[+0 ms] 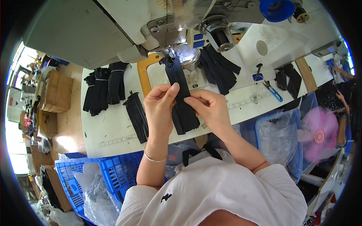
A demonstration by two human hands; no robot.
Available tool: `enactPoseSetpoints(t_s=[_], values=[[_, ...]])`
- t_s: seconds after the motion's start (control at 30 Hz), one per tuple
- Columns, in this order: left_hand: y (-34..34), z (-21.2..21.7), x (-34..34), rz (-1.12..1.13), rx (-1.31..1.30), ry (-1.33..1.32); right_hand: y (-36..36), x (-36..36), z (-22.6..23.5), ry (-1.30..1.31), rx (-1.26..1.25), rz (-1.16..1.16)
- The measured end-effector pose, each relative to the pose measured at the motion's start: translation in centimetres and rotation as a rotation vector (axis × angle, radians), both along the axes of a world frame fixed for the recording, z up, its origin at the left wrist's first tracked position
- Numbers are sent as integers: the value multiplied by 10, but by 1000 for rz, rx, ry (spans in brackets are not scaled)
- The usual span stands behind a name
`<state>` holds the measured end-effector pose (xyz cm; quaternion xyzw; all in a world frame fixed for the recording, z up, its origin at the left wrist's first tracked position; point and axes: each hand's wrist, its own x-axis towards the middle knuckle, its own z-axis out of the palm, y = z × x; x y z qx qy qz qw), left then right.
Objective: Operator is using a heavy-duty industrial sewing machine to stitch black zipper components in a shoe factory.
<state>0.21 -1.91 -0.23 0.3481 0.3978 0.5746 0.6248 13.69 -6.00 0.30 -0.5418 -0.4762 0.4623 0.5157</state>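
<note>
A dark zipper [178,75] runs from beneath the lit needle area of the sewing machine [166,34] toward me, its lower end hanging over the table's front part. On its left edge my left hand [161,103] is closed, thumb pressed down on the tape. My right hand [209,108] pinches the opposite edge slightly lower, between thumb and fingers. Close to the left hand lies a small bunch of black zippers [136,116]. To the right of the machine's needle area, a pile of navy zippers [218,71] is spread on the table.
Tied bundles of black zippers [98,92] lie at the table's left. Blue-handled snips [274,92] and black fabric pieces [289,80] rest at the right. Below stand a blue crate [109,171] with plastic bags and a blue bin [260,132]. A pink fan [319,136] is beyond.
</note>
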Motion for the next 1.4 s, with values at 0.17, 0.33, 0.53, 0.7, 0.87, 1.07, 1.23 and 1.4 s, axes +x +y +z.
enactPoseSetpoints(t_s=[0.17,0.33,0.53,0.7,0.87,1.07,1.23,1.4], values=[[-3,0,2,65,-18,5,-1,0,4,-10,6,10],[-1,3,4,59,9,-40,0,0,0,10,61,-5],[19,13,5,40,42,-115,19,-1,14,-40,153,-13],[44,24,8,91,84,15,44,0,25,-110,221,-50],[73,24,7,123,81,-7,43,1,19,-59,192,-28],[95,15,1,89,125,-36,42,46,-23,-311,161,-121],[88,20,-5,114,143,-35,98,96,-42,-753,213,-295],[47,10,-45,264,150,228,99,102,-53,-905,44,-206]])
